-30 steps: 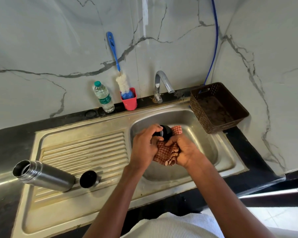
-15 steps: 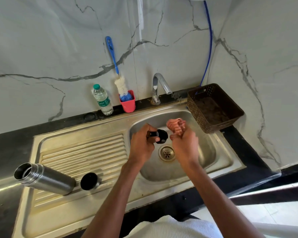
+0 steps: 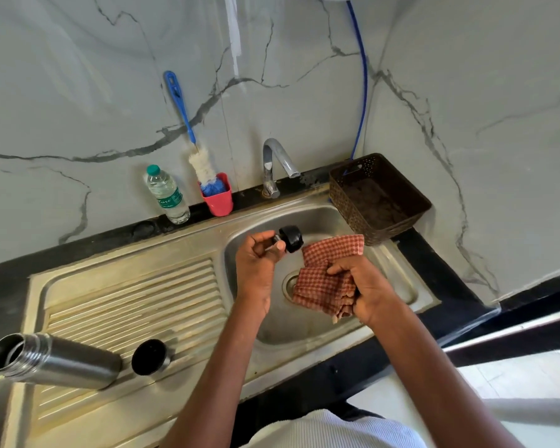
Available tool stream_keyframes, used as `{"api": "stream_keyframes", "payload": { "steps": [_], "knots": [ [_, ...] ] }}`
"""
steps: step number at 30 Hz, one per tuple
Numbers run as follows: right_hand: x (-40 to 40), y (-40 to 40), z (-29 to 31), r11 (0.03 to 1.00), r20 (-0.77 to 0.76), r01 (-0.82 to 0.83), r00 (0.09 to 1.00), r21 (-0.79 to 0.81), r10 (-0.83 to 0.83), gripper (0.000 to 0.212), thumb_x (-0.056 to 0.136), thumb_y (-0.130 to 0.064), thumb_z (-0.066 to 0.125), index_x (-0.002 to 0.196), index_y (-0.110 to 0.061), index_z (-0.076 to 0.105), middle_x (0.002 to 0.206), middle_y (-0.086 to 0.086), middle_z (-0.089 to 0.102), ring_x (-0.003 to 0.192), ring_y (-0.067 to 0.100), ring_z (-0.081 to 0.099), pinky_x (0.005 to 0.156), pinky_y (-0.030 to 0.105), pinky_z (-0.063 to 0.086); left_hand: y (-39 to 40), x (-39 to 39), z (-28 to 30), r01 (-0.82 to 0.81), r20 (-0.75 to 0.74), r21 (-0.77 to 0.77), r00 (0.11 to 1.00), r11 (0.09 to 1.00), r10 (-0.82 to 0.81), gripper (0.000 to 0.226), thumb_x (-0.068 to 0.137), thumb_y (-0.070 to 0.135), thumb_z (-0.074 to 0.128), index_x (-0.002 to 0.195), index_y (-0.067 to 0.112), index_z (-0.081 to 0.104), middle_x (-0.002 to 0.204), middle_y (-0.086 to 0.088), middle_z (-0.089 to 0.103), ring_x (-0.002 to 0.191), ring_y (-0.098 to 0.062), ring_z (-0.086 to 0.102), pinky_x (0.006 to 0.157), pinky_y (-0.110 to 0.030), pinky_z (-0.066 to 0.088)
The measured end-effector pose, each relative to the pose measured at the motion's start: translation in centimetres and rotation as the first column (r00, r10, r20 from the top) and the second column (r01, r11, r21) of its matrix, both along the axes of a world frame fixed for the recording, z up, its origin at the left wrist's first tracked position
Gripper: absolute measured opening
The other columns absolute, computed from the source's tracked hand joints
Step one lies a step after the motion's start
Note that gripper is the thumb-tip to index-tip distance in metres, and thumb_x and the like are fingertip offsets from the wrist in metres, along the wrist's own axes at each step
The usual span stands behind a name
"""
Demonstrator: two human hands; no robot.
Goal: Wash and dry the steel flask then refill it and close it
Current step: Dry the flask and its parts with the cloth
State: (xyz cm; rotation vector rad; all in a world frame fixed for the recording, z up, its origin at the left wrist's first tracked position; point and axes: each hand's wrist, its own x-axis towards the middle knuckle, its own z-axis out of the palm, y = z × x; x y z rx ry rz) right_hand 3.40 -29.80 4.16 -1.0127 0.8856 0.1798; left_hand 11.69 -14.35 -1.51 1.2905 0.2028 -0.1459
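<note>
The steel flask [image 3: 55, 362] lies open on its side on the sink's drain board [image 3: 136, 295] at 8 o'clock, smooth and likely slippery, best held round its middle, while the left hand [image 3: 257, 263] pinches the black stopper [image 3: 291, 239] and the right hand [image 3: 367, 289] squeezes the checked cloth [image 3: 327, 279].

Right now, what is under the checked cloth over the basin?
Under the checked cloth, held in the right hand, the sink drain shows only its left edge. The rest of the drain and the basin floor beneath are covered.
</note>
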Motion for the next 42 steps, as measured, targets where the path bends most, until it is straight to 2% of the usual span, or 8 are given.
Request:
{"api": "stream_keyframes", "payload": {
  "steps": [13,23,26,28,31,35,39,42],
  "knots": [
    [2.6,-9.5,-1.9,0.942,0.170,0.321,0.938,-0.098,-0.302,0.037,0.094,-0.009,0.067,0.130,-0.015,0.062,0.115,0.013,0.073,0.102,0.032,0.072,0.079,0.045,0.061,-7.0,1.3,-1.5,0.052,-0.384,-0.177,0.916,0.983,-0.118,0.012,0.098,0.001,0.057,0.100,0.008,0.066,0.111,-0.022,0.067,0.102,-0.033,0.066,0.076,-0.037,0.057],
    [13.0,-17.9,-1.3,0.715,0.355,0.293,0.932,-0.635,-0.066,0.027,0.090,-0.003,0.060,0.103,-0.022,0.073,0.094,-0.003,0.076,0.089,0.019,0.076,0.073,0.036,0.065,-14.6,7.0,-0.8,0.078,-0.587,-0.089,0.801,0.993,-0.116,0.030,0.097,0.017,0.049,0.120,0.003,0.063,0.099,-0.019,0.061,0.071,-0.021,0.048,0.057,-0.031,0.042],
    [16.5,-20.2,-1.4,0.499,0.337,0.212,0.925,-0.840,0.174,0.033,0.095,-0.002,0.055,0.097,-0.031,0.070,0.084,-0.020,0.071,0.078,-0.002,0.070,0.067,0.009,0.053,-16.8,8.4,-1.4,0.087,-0.635,-0.064,0.765,0.994,-0.108,0.028,0.104,0.024,0.044,0.116,0.006,0.062,0.095,-0.018,0.062,0.073,-0.024,0.048,0.060,-0.034,0.042],
    [18.6,-21.5,-3.0,0.339,0.204,0.077,0.911,-0.938,0.358,0.038,0.096,0.000,0.057,0.108,-0.031,0.075,0.100,-0.029,0.070,0.092,-0.016,0.062,0.084,0.002,0.047,-18.1,9.0,-1.9,0.099,-0.654,-0.076,0.746,0.992,-0.124,0.029,0.104,0.024,0.043,0.116,0.005,0.062,0.094,-0.018,0.063,0.075,-0.026,0.050,0.063,-0.036,0.044],
    [20.5,-23.2,-7.2,0.037,-0.173,-0.218,0.857,-0.975,0.485,0.040,0.093,-0.009,0.063,0.122,-0.034,0.073,0.116,-0.012,0.075,0.106,0.004,0.067,0.101,0.023,0.052,-19.5,9.4,-2.3,0.102,-0.670,-0.124,0.726,0.987,-0.159,0.023,0.102,0.019,0.044,0.107,0.005,0.062,0.093,-0.017,0.062,0.078,-0.027,0.053,0.076,-0.040,0.048],
    [19.8,-23.9,-9.5,-0.356,-0.622,-0.515,0.576,-0.780,0.530,0.028,0.089,-0.022,0.069,0.117,-0.027,0.074,0.114,0.004,0.073,0.108,0.030,0.067,0.097,0.038,0.054,-20.0,9.4,-2.4,0.041,-0.654,-0.233,0.733,0.972,-0.188,0.024,0.102,0.016,0.047,0.110,0.001,0.063,0.097,-0.018,0.062,0.081,-0.027,0.053,0.079,-0.040,0.048],
    [18.4,-23.2,-8.6,-0.282,-0.569,-0.504,0.616,-0.816,0.546,0.030,0.088,-0.020,0.068,0.117,-0.024,0.068,0.114,0.001,0.070,0.111,0.027,0.065,0.104,0.043,0.048,-19.1,8.8,-2.1,-0.024,-0.603,-0.357,0.769,0.934,-0.211,0.025,0.103,0.014,0.054,0.119,0.000,0.066,0.106,-0.020,0.067,0.091,-0.029,0.057,0.081,-0.038,0.050],
    [16.4,-20.3,-6.5,0.091,-0.156,-0.243,0.823,-0.966,0.546,0.029,0.094,-0.019,0.066,0.123,-0.022,0.070,0.118,-0.004,0.072,0.111,0.014,0.065,0.099,0.031,0.051,-17.5,7.6,-1.6,-0.081,-0.576,-0.475,0.781,0.876,-0.240,0.024,0.103,0.012,0.058,0.119,-0.002,0.067,0.107,-0.022,0.070,0.093,-0.029,0.062,0.084,-0.038,0.054]
  ]
}}
